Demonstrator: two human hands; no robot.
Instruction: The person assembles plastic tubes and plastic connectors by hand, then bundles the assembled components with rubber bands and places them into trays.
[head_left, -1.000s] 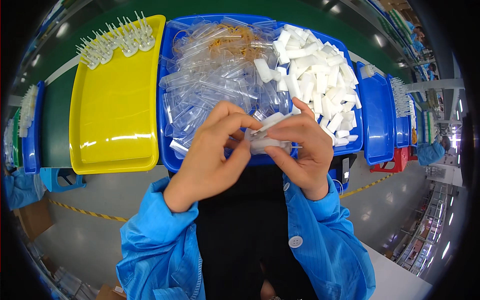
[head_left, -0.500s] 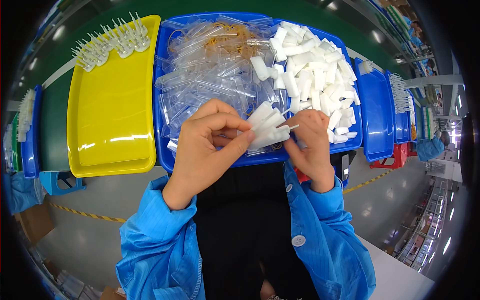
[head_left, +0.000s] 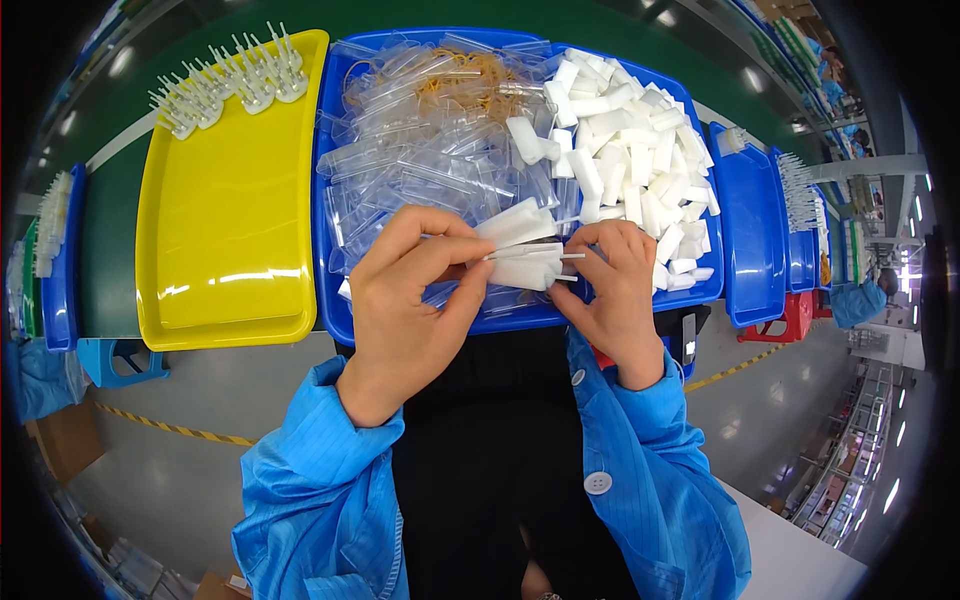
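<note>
Hands meet over the near rim of the blue tray (head_left: 345, 320): the left hand (head_left: 415, 300) pinches a fan of flat white plastic pieces (head_left: 520, 248) between thumb and fingertips, while the right hand (head_left: 615, 295) nips their thin stems at the other end. Progress appears early: few finished white parts (head_left: 225, 85) stand at the far end of the yellow tray (head_left: 225, 230), whereas large heaps of clear sleeves (head_left: 430, 140) and white blocks (head_left: 630, 140) remain. Exact piece count and the right fingertips' hold are obscured.

Bare yellow tray (head_left: 225, 200) beside crammed blue bin (head_left: 335, 190)
</note>
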